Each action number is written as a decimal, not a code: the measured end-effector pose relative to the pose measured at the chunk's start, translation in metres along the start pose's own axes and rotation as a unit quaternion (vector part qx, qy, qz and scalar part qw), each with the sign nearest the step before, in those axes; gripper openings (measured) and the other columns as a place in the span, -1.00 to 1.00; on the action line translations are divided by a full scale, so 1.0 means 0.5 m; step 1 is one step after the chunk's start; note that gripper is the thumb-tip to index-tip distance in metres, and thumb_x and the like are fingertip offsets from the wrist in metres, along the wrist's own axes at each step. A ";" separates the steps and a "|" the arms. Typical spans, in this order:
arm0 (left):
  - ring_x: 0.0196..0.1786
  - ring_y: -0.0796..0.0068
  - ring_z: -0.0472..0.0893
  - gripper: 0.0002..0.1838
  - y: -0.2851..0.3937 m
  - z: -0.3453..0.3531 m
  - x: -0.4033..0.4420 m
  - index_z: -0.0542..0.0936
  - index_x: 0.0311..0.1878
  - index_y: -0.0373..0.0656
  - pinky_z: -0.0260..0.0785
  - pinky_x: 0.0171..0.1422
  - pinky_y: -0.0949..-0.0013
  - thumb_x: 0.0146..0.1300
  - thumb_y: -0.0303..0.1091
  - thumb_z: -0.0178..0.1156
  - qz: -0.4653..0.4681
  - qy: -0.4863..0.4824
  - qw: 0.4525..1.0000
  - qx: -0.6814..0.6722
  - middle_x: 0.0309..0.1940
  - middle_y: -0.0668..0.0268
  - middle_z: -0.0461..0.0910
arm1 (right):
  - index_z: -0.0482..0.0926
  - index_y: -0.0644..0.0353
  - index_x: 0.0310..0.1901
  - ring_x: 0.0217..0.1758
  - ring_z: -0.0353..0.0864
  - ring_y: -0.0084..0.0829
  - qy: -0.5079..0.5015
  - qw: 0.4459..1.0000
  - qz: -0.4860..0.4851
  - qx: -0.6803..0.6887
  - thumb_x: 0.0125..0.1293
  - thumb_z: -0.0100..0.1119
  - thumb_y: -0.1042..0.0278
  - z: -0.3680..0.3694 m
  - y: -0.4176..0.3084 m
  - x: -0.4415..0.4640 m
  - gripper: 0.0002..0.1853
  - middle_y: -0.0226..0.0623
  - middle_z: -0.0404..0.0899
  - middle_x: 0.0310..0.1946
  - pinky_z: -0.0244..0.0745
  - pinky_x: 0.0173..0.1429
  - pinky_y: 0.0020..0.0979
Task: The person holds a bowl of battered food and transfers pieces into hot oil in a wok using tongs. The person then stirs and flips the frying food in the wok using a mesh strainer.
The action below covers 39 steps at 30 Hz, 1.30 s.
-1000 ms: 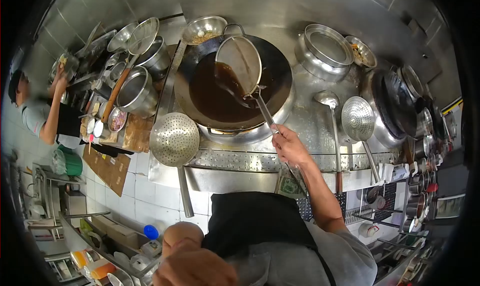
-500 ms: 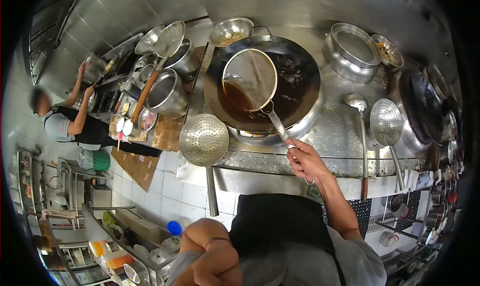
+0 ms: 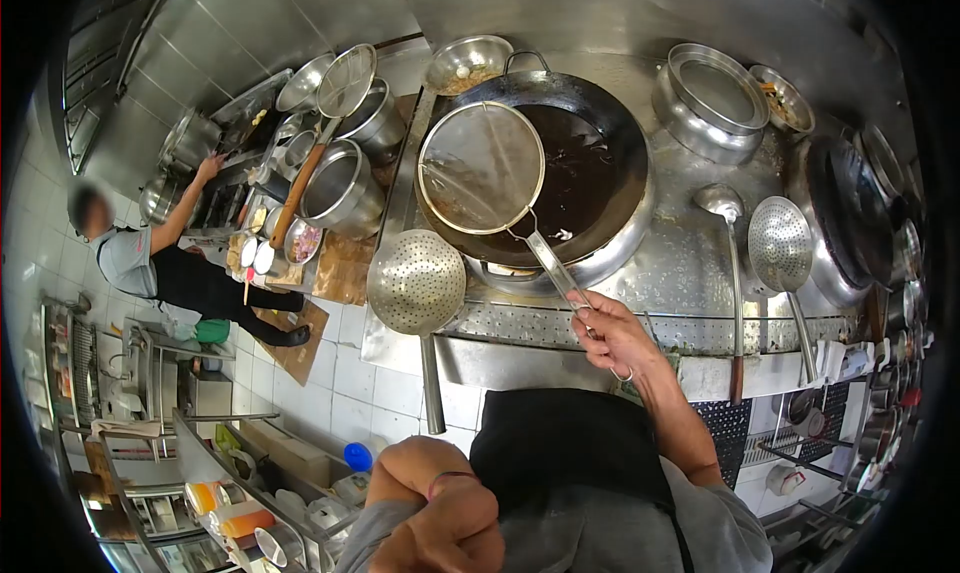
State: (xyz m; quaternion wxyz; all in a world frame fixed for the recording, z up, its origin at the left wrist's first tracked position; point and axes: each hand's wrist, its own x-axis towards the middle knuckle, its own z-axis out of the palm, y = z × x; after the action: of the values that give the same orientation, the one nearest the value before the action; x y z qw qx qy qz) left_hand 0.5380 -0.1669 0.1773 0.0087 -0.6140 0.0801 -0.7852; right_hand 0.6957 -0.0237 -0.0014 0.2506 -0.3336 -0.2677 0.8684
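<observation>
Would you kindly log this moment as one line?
right hand holds strainer by handle | strainer over wok | dark liquid in wok | left hand near apron, grip unclear

Commercial-looking kitchen, judging by broad wok (image 3: 629, 183) on stainless-steel range (image 3: 690, 263), steel pots (image 3: 357, 213) crowded alongside, large perforated skimmers (image 3: 415, 283), long-handled ladle (image 3: 720, 202), white-tiled floor (image 3: 348, 368), metal back wall (image 3: 560, 13), aproned co-worker (image 3: 185, 281) farther left.

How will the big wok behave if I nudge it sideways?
The wok is probably heavy, being wide and holding a pool of dark liquid. That would likely slosh, as its surface lies uncovered. With rounded sides seated in a metal ring, the wok may rock rather than slide.
</observation>
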 end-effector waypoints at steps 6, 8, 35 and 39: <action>-0.01 0.51 0.48 -0.78 0.003 0.005 -0.001 0.49 -0.05 -0.16 0.66 -0.06 0.39 0.30 -0.67 0.13 0.007 -0.003 0.999 0.039 -0.08 0.46 0.40 | 0.37 0.18 0.36 -0.61 0.25 -0.63 0.138 0.964 -0.148 -0.170 0.55 -0.05 0.42 -0.019 -0.025 0.008 -0.60 -0.42 0.44 -0.42 0.18 -0.59 -0.53; -0.01 0.52 0.47 -0.79 0.014 0.001 0.000 0.50 -0.05 -0.16 0.66 -0.07 0.40 0.32 -0.66 0.12 -0.007 -0.001 0.998 0.056 -0.08 0.46 0.39 | 0.40 0.22 0.35 -0.56 0.37 -0.53 0.221 0.897 -0.235 -0.301 0.52 -0.04 0.43 -0.063 -0.032 0.023 -0.60 -0.38 0.48 -0.42 0.33 -0.48 -0.46; 0.04 0.44 0.49 -0.76 0.000 -0.037 0.004 0.56 -0.03 -0.14 0.67 0.05 0.32 0.27 -0.59 0.27 0.032 -0.036 0.999 0.001 -0.03 0.39 0.46 | 0.34 0.15 0.36 -0.69 0.15 -0.68 0.114 0.982 -0.056 -0.137 0.57 -0.07 0.40 -0.024 -0.017 -0.024 -0.62 -0.44 0.41 -0.41 0.07 -0.71 -0.56; 0.05 0.43 0.49 -0.75 0.012 -0.027 0.013 0.55 -0.03 -0.12 0.67 0.05 0.32 0.26 -0.59 0.28 -0.033 -0.032 0.999 -0.006 -0.04 0.40 0.46 | 0.36 0.13 0.34 -0.68 0.13 -0.69 0.095 0.990 -0.028 -0.099 0.57 -0.07 0.40 -0.011 -0.012 -0.028 -0.64 -0.44 0.42 -0.41 0.07 -0.69 -0.58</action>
State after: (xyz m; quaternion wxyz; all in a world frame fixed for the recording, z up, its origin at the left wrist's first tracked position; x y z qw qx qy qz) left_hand 0.5230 -0.1722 0.1794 -0.0187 -0.6411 0.0638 -0.7645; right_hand 0.7104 -0.0263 0.0051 0.2653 -0.4304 -0.3364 0.7945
